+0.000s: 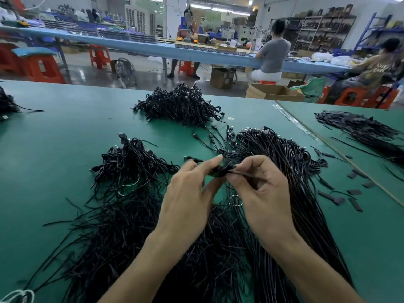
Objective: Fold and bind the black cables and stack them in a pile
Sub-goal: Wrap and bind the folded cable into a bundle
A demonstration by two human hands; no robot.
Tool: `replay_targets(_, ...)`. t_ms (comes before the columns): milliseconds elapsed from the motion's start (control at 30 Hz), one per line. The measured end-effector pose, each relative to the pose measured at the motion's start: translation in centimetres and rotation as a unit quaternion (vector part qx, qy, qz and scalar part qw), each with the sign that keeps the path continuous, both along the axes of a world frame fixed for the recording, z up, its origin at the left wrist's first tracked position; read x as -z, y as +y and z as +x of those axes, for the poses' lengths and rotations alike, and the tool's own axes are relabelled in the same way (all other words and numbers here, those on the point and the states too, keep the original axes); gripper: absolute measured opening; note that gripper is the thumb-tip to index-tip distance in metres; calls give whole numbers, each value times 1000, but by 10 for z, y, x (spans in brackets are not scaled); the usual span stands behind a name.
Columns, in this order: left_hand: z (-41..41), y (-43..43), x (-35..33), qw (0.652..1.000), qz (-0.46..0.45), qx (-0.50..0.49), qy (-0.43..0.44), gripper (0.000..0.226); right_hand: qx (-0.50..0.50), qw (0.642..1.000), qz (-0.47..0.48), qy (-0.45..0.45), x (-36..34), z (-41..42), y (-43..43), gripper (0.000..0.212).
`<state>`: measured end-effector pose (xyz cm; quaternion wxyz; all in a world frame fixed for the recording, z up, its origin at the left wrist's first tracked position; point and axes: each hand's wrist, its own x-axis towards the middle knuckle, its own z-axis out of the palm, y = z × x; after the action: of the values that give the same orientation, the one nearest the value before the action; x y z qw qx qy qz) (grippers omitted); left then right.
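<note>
Both hands meet above the green table [54, 149] around one folded black cable [222, 169]. My left hand [188, 193] pinches the bundle's left end between thumb and forefinger. My right hand [260, 186] pinches its right end, where a thin black tie strand sticks out. Behind them on the right lies a long sheaf of straight, unfolded cables [284, 167]. To the left sits a pile of bound cables [133, 165], and a larger pile [181, 106] lies farther back. Loose black ties [122, 232] spread under my forearms.
Another sheaf of black strips [360, 130] lies on the neighbouring table at right, with short black pieces [354, 193] scattered near the seam. A small cable heap [6, 103] sits at the far left edge. People work at a blue bench [131, 44] beyond.
</note>
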<state>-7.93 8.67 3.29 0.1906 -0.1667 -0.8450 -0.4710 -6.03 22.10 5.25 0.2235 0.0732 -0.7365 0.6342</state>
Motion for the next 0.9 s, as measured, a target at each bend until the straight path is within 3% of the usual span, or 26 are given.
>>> replay_targets(167, -6, -4, -5, 985, 137, 49, -93, 44, -113, 978, -153, -83, -2, 1, 7, 19)
replay_targets(300, -5, -4, -12, 963, 216, 103, -126, 55, -177, 966, -135, -129, 1, 5, 8, 19)
replay_targets(433, -1, -2, -18, 929, 308, 167, -117, 44, -179, 956, -164, -164, 4, 2, 10, 21)
replay_targets(667, 5, 2, -14, 964, 200, 172, -39, 22, -135, 953, -203, -179, 3, -4, 24, 26)
replay_targets(800, 6, 2, -10, 989, 92, 113, 8, 20, -52, 984, -120, -121, 0, -10, 27, 33)
replay_targets(900, 6, 6, -4, 994, 75, 75, -8, 25, -61, 990, -92, -84, -3, -9, 25, 37)
